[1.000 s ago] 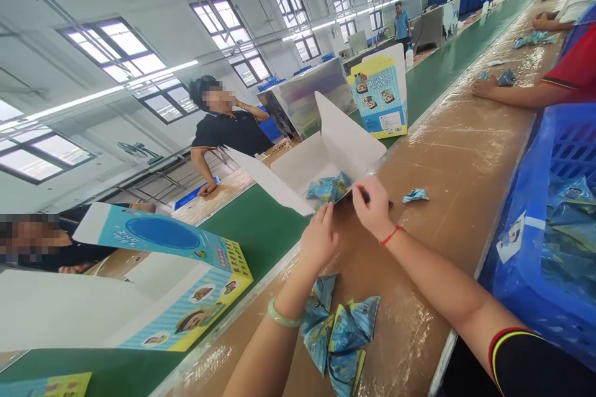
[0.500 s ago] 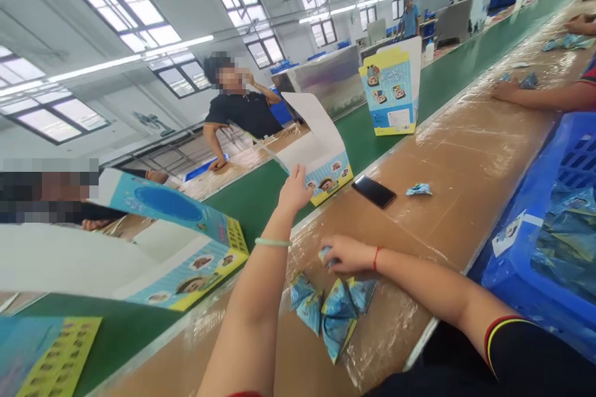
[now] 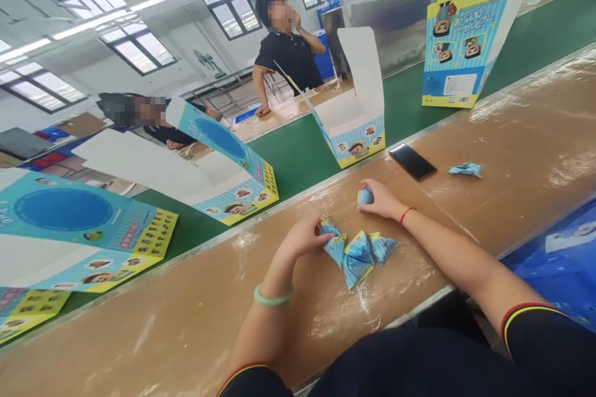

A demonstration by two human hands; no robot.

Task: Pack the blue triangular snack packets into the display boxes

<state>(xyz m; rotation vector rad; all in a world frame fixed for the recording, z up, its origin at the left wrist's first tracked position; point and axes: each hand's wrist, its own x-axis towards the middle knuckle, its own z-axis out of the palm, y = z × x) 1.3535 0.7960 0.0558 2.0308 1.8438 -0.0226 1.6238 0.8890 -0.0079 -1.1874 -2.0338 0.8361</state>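
Note:
My right hand (image 3: 379, 200) is closed around a small blue triangular packet (image 3: 365, 196) just above the brown worktop (image 3: 488, 136). My left hand (image 3: 305, 237), with a green bangle on its wrist, pinches another blue packet (image 3: 328, 226) at the edge of a small pile of blue packets (image 3: 358, 251). An open printed carton (image 3: 354, 124) stands on the green conveyor belt (image 3: 298, 158) beyond my hands. A black phone (image 3: 412, 161) lies flat to the right of the carton. One loose packet (image 3: 465, 169) lies further right.
More open cartons (image 3: 223, 167) ride the belt at the left, and an upright carton (image 3: 463, 43) stands at the far right. A blue crate (image 3: 563, 260) sits at my right. Two people are across the belt; one person (image 3: 286, 43) stands with a hand raised.
My left hand has left the carton and come down to the packet pile. The right hand lifted a packet from the pile. The view dropped and swung left.

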